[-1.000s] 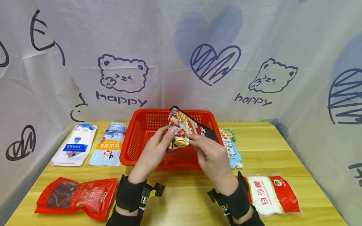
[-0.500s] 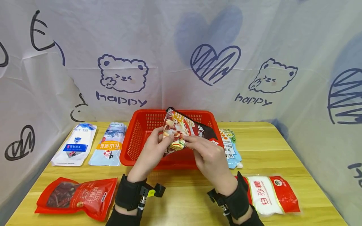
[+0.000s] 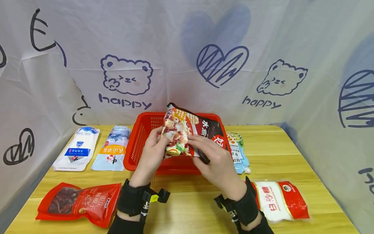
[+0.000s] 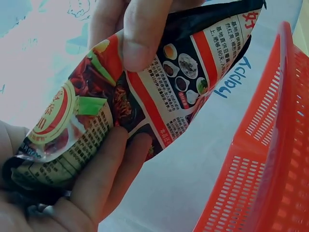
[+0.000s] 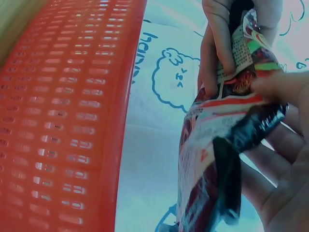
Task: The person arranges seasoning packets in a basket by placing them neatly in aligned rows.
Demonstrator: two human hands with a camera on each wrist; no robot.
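Observation:
A seasoning packet [image 3: 176,130], printed with food pictures and black at its right end, is held up over the red plastic basket [image 3: 130,156]. My left hand [image 3: 149,156] pinches the packet's left end, thumb on the front. With my right hand [image 3: 217,162] I hold its lower right part, fingers lying across the front. The left wrist view shows the printed back of the packet [image 4: 164,92], bent between the fingers [image 4: 104,174] of the left hand and those of the right. In the right wrist view, the packet's black edge [image 5: 227,179] is folded near the right palm.
Two salt bags [image 3: 77,149] [image 3: 112,151] lie left of the basket. A red bag of dried chillies [image 3: 79,203] is at front left, a white sugar bag [image 3: 274,201] at front right. A light-blue spouted pouch [image 3: 238,152] lies right of the basket, partly hidden. A drawn-on sheet [image 3: 175,48] hangs behind.
The packet has shifted left and turned to show more of its front. My left hand has moved slightly left with it, and the right fingers lie flatter across the front.

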